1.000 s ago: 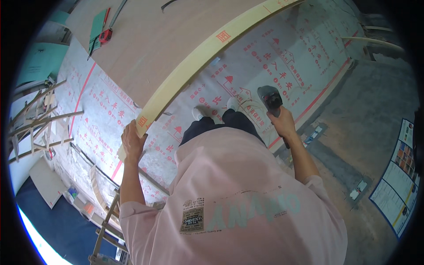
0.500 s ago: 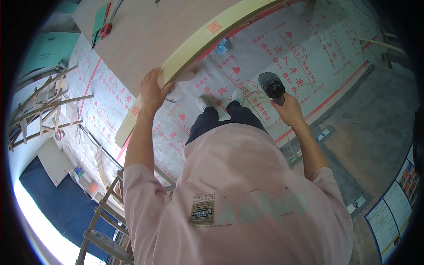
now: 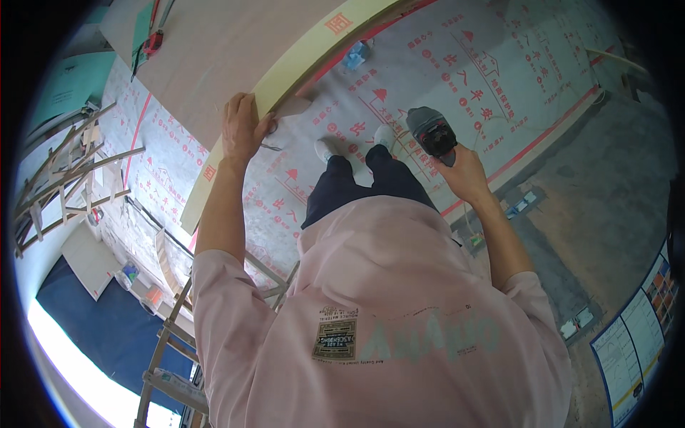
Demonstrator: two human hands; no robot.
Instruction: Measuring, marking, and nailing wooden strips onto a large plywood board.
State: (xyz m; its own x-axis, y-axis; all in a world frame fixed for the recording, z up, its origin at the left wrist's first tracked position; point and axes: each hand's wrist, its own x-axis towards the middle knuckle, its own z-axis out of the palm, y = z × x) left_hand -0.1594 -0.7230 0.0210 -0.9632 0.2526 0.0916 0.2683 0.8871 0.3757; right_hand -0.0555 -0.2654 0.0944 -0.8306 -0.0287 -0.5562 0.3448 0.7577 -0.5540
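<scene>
My left hand is closed over the near edge of a large brown wooden board, its thumb on the near side. Along that edge runs a pale yellow face with red printed marks. A grey and black cordless drill is in my right hand, fingers wrapped round its handle. It is held away from the board, over the printed floor sheet. The tip of the drill is hidden from this angle.
A red tape measure lies on the board's far left. Wooden battens are piled at the left, with a wooden ladder-like frame lower down. A crumpled blue wrapper is on the sheet. Bare grey concrete lies to the right.
The view has shifted a little, so the board sits slightly further left. The drill has turned slightly in my right hand's hold. My left hand stays on the board edge.
</scene>
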